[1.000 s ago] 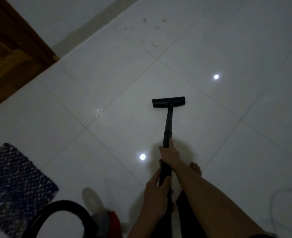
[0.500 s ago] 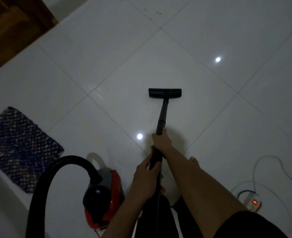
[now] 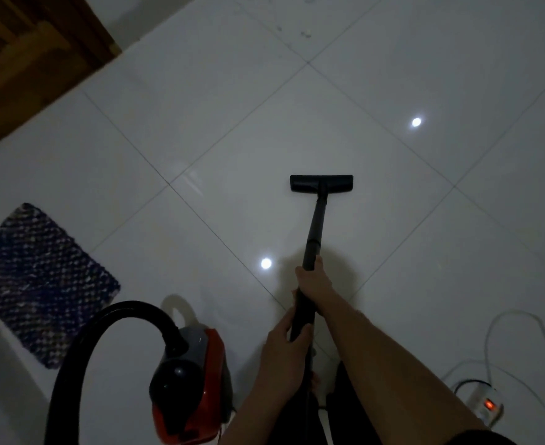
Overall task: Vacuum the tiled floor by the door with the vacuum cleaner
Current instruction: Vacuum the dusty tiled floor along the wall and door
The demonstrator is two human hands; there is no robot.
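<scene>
Both hands grip the black vacuum wand (image 3: 316, 221). My right hand (image 3: 313, 282) holds it higher up the tube; my left hand (image 3: 284, 346) is wrapped around it lower, nearer my body. The flat black floor nozzle (image 3: 321, 183) rests on the white tiled floor (image 3: 232, 130), straight ahead of me. The red and grey vacuum body (image 3: 189, 387) sits at my lower left, its black hose (image 3: 104, 329) arching up and over. Small dirt specks (image 3: 305, 33) lie on the tiles far ahead. The brown wooden door (image 3: 24, 59) fills the top left corner.
A dark woven mat (image 3: 40, 281) lies on the floor at the left. A power strip (image 3: 488, 407) with a lit orange switch sits at the lower right, white cable (image 3: 505, 319) looping above it. Two bright light reflections shine on the tiles.
The view has tilted down and back, bringing the vacuum body, hose and power strip into sight. The nozzle sits nearer to me on the tile than a second ago. Both hands stay on the wand.
</scene>
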